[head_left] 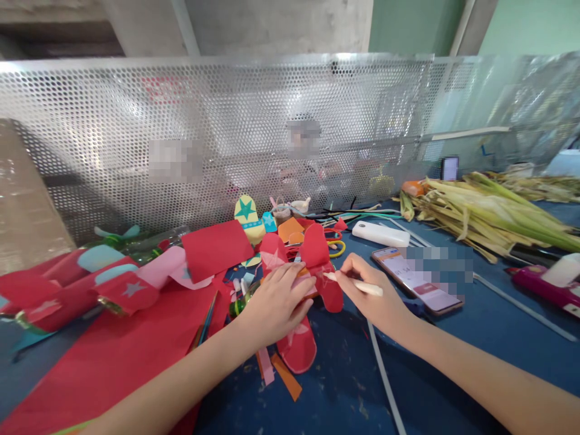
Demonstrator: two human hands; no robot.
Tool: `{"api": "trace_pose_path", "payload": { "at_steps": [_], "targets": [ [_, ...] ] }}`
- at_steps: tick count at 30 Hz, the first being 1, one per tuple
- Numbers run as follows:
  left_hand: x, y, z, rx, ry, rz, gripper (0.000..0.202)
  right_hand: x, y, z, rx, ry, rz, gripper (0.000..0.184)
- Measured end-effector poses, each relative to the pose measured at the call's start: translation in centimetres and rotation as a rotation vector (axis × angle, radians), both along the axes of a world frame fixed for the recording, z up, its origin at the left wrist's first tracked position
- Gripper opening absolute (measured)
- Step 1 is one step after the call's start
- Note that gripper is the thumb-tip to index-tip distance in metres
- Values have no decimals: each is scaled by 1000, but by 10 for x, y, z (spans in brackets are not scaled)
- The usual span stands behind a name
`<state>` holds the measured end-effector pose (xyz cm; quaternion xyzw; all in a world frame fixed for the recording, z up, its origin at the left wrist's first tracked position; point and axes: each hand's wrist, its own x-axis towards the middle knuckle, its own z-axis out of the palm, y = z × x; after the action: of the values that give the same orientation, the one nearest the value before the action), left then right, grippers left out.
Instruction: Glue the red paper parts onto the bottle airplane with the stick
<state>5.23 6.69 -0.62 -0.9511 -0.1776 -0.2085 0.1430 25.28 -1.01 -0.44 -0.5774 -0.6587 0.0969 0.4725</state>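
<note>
My left hand [275, 303] lies curled over a red foam craft piece [312, 260] with pale star shapes, pressing it onto the blue table [453, 356]. My right hand [369, 293] pinches a short white stick [357, 284], its tip touching the red piece's edge. A lower red foam flap [299, 347] sticks out beneath my left hand. A green bottle-like object [238, 305] shows just left of that hand.
Red foam sheets [104, 356] and finished red crafts [67, 290] cover the left. A phone [417, 281], a white case [380, 234], corn husks [489, 214] and a pink tool [548, 284] lie right. A perforated metal screen [226, 133] stands behind. Long white sticks [385, 380] cross the table.
</note>
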Motion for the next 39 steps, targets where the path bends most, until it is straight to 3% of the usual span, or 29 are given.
{"api": "trace_pose_path", "payload": {
  "at_steps": [15, 20, 23, 25, 30, 35, 39],
  "targets": [
    [0, -1, 1, 7, 0, 13, 28, 0, 1, 1, 19, 15, 9, 20],
    [0, 0, 0, 4, -1, 5, 29, 3, 0, -2, 14, 254, 14, 26],
    [0, 1, 1, -2, 5, 5, 29, 5, 0, -3, 8, 313, 14, 19],
    [1, 1, 1, -12, 2, 6, 29, 5, -1, -3, -6, 297, 21, 13],
    [1, 0, 2, -35, -6, 6, 28, 3, 0, -1, 25, 226, -3, 26],
    [1, -1, 2, -14, 5, 16, 28, 2, 3, -4, 34, 186, 4, 16],
    [1, -1, 2, -15, 10, 16, 28, 2, 2, -5, -5, 136, 10, 21]
  ]
}}
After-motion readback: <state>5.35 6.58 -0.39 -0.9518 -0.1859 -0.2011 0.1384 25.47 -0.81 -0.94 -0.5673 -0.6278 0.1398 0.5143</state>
